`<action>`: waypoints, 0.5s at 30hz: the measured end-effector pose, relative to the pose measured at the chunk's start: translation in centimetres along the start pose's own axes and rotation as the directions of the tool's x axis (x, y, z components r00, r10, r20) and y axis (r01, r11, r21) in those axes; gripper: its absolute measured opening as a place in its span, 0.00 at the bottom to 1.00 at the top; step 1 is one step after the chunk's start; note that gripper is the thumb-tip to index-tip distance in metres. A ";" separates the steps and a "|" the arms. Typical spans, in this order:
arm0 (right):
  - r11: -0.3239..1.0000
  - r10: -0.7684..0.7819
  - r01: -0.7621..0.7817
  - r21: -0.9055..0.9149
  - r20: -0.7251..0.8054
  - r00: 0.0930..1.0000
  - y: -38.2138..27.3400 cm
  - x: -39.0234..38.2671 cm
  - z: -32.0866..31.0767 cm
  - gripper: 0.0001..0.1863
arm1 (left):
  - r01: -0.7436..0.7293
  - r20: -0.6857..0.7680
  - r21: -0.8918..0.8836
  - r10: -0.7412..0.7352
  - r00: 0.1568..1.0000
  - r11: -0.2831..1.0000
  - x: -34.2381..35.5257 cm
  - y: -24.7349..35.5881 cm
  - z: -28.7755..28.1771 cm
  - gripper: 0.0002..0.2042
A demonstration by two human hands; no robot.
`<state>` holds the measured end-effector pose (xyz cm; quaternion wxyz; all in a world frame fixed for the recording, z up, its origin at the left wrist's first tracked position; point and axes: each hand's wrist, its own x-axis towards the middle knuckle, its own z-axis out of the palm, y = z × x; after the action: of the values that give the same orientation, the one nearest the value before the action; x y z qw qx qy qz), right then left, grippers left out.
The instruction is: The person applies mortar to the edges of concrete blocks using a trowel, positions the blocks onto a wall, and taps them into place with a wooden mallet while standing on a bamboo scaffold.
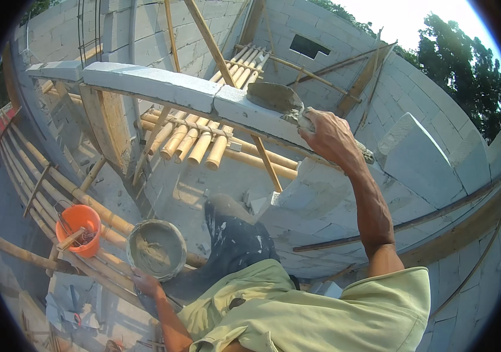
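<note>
My right hand [333, 136] is closed round the handle of a trowel [275, 98]. The trowel's grey, mortar-smeared blade lies over the top of a row of pale blocks [156, 84]. Wet mortar [365, 154] shows at the row's right end, beside my wrist. Low on the left, my left hand [146, 282] grips the near rim of a round bucket [171, 262]. Grey mortar [153, 251] covers the inside of this bucket. My left fingers are partly hidden against its side.
An orange bucket [80, 229] with tools inside stands on bamboo poles [109, 218] at left. Bamboo scaffolding [203, 141] lies beyond the block row. Wooden props [268, 164] stand under the row. A stepped block wall [420, 152] rises at right, with a plank [403, 226] along it.
</note>
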<state>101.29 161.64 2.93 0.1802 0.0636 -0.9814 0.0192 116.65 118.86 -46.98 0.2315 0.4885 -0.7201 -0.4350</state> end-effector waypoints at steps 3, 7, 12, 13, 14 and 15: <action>0.994 0.031 -0.023 -0.102 0.074 0.997 0.5 -1.9 0.7 0.18 | -0.023 -0.020 0.013 0.024 1.000 1.000 -0.5 -1.1 -0.7 0.32; 0.997 -0.027 0.012 -0.073 -0.202 0.979 -0.8 -5.5 1.5 0.17 | 0.078 -0.041 0.139 -0.073 0.996 0.987 0.7 -4.5 -0.6 0.33; 0.975 -0.035 0.053 0.214 -0.087 0.996 -6.8 -7.9 4.0 0.20 | 0.033 -0.081 0.186 -0.019 0.997 0.982 1.1 -2.2 1.0 0.32; 0.936 -0.010 -0.055 0.348 0.184 0.983 -10.2 -7.5 4.4 0.21 | 0.027 -0.089 0.192 -0.010 0.996 0.981 0.6 -1.2 0.9 0.31; 0.937 -0.105 -0.004 0.349 0.293 0.950 -12.0 -7.2 6.5 0.21 | 0.046 -0.085 0.141 -0.034 0.996 0.989 -0.1 0.9 1.1 0.30; 0.924 -0.217 0.058 0.377 0.396 0.892 -13.7 -7.0 10.0 0.20 | 0.068 -0.105 0.099 -0.058 0.993 0.993 -0.4 1.5 0.2 0.29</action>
<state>106.04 148.31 -8.74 -0.0544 0.1683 -0.9697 0.1684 115.90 119.52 -45.79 0.2289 0.5437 -0.7128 -0.3792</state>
